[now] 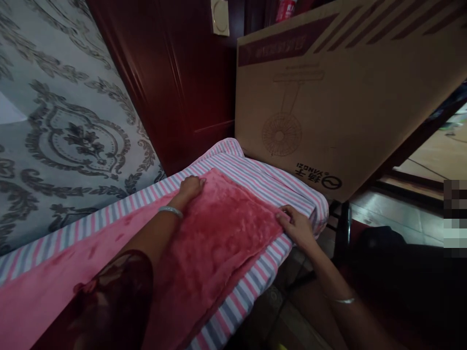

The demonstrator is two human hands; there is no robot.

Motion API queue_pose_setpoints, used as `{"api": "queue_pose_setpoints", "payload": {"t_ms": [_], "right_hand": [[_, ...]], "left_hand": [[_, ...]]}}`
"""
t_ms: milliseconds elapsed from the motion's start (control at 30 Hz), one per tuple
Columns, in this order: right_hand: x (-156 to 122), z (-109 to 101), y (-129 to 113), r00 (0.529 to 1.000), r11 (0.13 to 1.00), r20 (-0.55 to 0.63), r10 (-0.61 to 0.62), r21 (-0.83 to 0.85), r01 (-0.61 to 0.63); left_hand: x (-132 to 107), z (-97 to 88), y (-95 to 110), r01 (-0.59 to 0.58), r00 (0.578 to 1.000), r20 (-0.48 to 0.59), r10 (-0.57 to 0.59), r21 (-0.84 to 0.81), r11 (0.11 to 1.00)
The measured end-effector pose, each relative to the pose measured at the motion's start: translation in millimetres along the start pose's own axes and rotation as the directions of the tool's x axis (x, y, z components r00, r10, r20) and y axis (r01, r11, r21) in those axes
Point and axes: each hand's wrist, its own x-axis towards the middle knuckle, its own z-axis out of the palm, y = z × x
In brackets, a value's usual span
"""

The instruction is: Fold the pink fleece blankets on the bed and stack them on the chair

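A pink-red plush cloth (226, 233) lies spread along a surface covered by a striped sheet (251, 170) in pink, white and grey. My left hand (191, 188) is closed at the cloth's far left edge, fingers curled over it, with a silvery bangle at the wrist. At the far right corner, my right hand (295, 224) pinches the plush between thumb and fingers. The right part of the cloth looks darker red than the paler left part. My left sleeve and forearm hide some of the middle.
A large cardboard box (284, 107) with a printed fan stands just beyond the sheet's far end. Patterned wallpaper (80, 136) borders the left, beside a dark red wooden panel (182, 73). Tiled floor (292, 311) and dark furniture legs show at the right.
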Motion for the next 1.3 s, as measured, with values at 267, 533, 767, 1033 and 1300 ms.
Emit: {"api": "queue_pose_setpoints", "payload": {"t_ms": [267, 533, 767, 1033, 1300], "right_hand": [[0.1, 1.5, 7.8, 1.000, 0.994, -0.025, -0.014, 0.104, 0.016], [-5.7, 4.5, 8.5, 0.999, 0.989, -0.036, 0.026, 0.146, -0.020], [-4.7, -6.2, -1.6, 1.000, 0.977, -0.016, 0.011, 0.215, -0.007], [-1.2, -6.1, 5.7, 0.996, 0.966, 0.069, 0.054, 0.249, -0.069], [-6.7, -5.8, -3.0, 0.999, 0.999, -0.030, 0.038, -0.014, -0.038]], "left_hand": [[52.1, 11.6, 20.8, 0.028, 0.993, -0.112, -0.038, -0.092, 0.995], [68.9, 35.5, 9.5, 0.046, 0.991, -0.120, -0.058, -0.100, 0.994], [55.2, 13.3, 17.0, -0.024, 0.994, -0.107, 0.014, -0.089, 0.996], [-9.7, 47.0, 51.3, -0.389, 0.920, -0.023, 0.392, 0.081, 0.918], [-9.2, 54.7, 48.9, -0.382, 0.923, -0.012, 0.385, 0.099, 0.919]]}}
